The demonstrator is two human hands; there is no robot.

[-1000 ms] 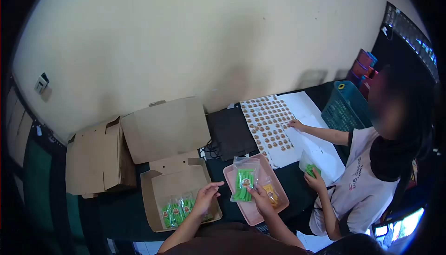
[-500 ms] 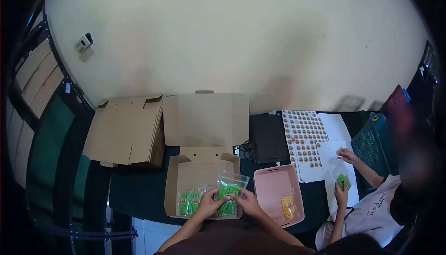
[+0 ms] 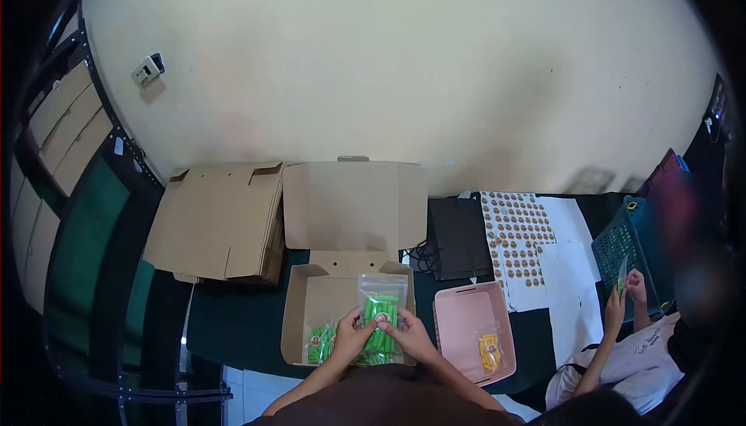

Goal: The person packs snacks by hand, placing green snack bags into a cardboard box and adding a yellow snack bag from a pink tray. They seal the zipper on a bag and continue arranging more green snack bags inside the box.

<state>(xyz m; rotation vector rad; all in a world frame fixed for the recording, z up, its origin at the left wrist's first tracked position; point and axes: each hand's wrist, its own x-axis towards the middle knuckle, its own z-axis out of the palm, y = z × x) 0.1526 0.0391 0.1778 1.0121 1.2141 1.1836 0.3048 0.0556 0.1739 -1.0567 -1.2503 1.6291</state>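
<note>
A clear bag of green sticks point(image 3: 381, 313) with a round label is held upright between my left hand point(image 3: 355, 334) and my right hand point(image 3: 412, 337). Both hands are closed on its sides, thumbs over the label. The bag is above the right part of an open cardboard box point(image 3: 311, 290). Inside the box, other bags of green sticks point(image 3: 320, 342) lie at the lower left; those behind my hands are partly hidden. To the right, a pink tray point(image 3: 458, 313) holds a bag of yellow pieces point(image 3: 489, 350).
Folded cardboard boxes point(image 3: 214, 220) are stacked at the left. A black flat item point(image 3: 458, 238), a sticker sheet point(image 3: 517, 239) and white paper point(image 3: 571, 294) lie to the right. A co-worker point(image 3: 622, 360) holds a bag near a green basket point(image 3: 622, 243).
The bag has moved left from over the pink tray to over the box, and both my hands now grip it. The view has turned right. The co-worker's hands have left the sticker sheet.
</note>
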